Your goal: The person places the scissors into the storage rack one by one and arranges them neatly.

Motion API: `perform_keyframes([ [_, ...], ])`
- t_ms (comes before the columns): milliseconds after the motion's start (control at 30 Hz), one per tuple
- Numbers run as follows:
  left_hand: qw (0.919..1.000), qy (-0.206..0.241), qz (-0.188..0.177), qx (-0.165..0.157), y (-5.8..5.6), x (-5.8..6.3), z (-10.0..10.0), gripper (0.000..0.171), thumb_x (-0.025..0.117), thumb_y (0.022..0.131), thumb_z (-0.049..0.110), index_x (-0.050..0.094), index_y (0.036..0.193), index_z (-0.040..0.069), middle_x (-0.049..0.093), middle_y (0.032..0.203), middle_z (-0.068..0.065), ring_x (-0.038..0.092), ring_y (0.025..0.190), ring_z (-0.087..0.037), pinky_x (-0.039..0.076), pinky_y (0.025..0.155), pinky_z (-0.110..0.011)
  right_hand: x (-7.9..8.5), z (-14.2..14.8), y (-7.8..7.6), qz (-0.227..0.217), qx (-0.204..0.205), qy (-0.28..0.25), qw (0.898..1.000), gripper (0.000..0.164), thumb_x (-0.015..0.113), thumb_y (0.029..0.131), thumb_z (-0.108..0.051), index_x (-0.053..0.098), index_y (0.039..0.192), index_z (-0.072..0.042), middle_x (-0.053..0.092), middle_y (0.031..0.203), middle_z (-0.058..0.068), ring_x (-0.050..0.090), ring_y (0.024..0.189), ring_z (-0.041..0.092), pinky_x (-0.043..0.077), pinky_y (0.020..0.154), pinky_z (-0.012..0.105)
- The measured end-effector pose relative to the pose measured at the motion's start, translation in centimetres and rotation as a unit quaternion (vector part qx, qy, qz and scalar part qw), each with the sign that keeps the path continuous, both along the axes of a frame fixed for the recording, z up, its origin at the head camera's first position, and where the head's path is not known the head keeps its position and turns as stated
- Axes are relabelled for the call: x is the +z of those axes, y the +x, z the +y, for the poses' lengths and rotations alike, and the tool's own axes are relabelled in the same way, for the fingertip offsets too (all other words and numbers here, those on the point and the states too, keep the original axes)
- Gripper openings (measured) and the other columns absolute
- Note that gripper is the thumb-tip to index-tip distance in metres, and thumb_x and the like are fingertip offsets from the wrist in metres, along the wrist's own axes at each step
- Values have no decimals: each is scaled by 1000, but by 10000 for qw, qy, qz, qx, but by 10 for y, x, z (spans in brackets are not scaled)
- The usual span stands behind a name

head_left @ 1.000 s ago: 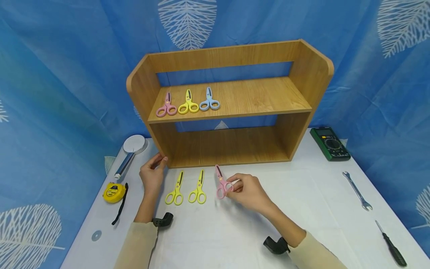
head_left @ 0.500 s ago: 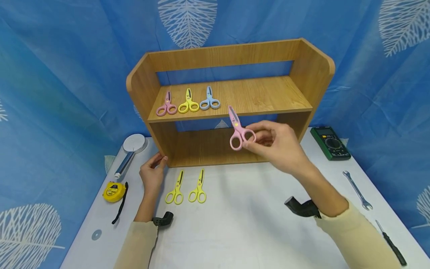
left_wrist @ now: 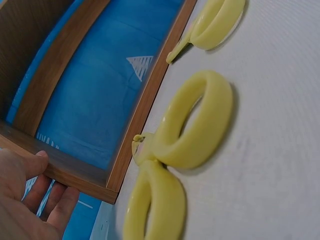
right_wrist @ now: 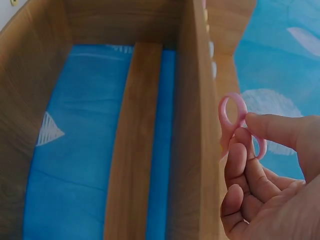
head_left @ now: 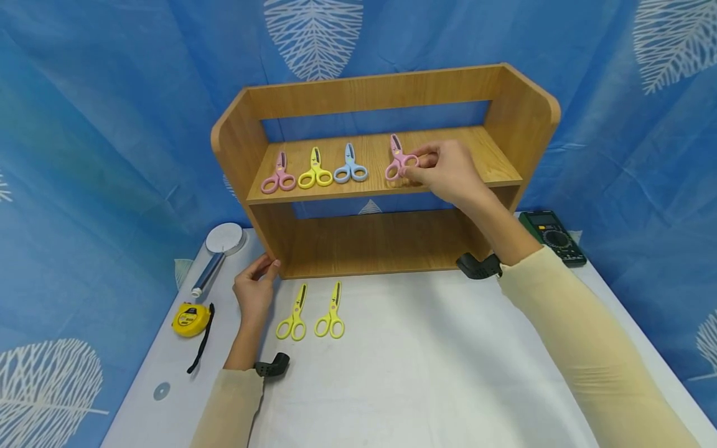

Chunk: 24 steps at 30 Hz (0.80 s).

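My right hand (head_left: 450,171) pinches a pair of pink scissors (head_left: 396,158) by one finger loop, over the upper board of a wooden shelf (head_left: 442,152). In the right wrist view the thumb and fingers hold the pink loop (right_wrist: 233,107). To its left on that board lie blue scissors (head_left: 350,167), yellow scissors (head_left: 315,169) and another pair of pink scissors (head_left: 279,175). My left hand (head_left: 256,289) grips the shelf's lower left edge; the left wrist view has its thumb on one face of the panel (left_wrist: 80,175). Two yellow scissors (head_left: 292,317) (head_left: 331,314) lie on the table before the shelf.
On the table's left are a magnifying glass (head_left: 224,239), a yellow tape measure (head_left: 190,320) with a black strap, and a grey disc (head_left: 161,391). A green multimeter (head_left: 554,239) sits at the right, partly behind the right sleeve. Blue cloth (head_left: 112,155) hangs behind.
My right hand has lifted the pink scissors off the table and carried them up to the upper board, right of the blue pair. My left hand stays put at the shelf's edge.
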<state>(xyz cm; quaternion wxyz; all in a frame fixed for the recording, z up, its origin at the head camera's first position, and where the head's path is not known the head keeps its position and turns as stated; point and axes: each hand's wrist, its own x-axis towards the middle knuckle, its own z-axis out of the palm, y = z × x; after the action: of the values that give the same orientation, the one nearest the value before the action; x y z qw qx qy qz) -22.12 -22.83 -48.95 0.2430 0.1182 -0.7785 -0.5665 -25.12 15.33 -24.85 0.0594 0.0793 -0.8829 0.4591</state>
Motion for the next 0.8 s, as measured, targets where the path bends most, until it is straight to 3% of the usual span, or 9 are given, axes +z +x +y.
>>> perform_keyframes([
  [233, 9999, 20, 101, -15, 1, 1, 0, 35, 80, 92, 16, 75, 125, 7, 77, 114, -14, 73, 105, -24, 54, 78, -4, -3, -8, -17, -196, -75, 270, 9994, 43, 74, 96, -30, 68, 130, -4, 66, 97, 7, 57, 85, 16, 47, 60, 21],
  [433, 9998, -35, 210, -13, 0, 1, 0, 33, 81, 91, 15, 76, 123, 6, 78, 113, -15, 73, 105, -29, 54, 74, -4, -8, -11, -24, 41, 54, 749, 9972, 40, 74, 95, -32, 72, 124, -3, 66, 110, 12, 54, 100, 22, 48, 69, 27],
  [600, 9997, -55, 222, 4, -2, -1, 0, 34, 81, 91, 15, 76, 124, 8, 78, 113, -14, 73, 106, -28, 55, 74, -5, -10, -12, -26, 94, 134, 887, 9959, 38, 73, 95, -28, 72, 123, -2, 67, 110, 13, 56, 98, 23, 49, 69, 29],
  [800, 9997, -51, 227, 11, -3, -2, -1, 33, 81, 91, 16, 76, 123, 9, 78, 112, -14, 73, 104, -25, 55, 74, -5, -8, -9, -14, 57, 40, 636, 9979, 53, 73, 96, -34, 62, 139, -4, 61, 131, 16, 56, 116, 28, 54, 89, 37],
])
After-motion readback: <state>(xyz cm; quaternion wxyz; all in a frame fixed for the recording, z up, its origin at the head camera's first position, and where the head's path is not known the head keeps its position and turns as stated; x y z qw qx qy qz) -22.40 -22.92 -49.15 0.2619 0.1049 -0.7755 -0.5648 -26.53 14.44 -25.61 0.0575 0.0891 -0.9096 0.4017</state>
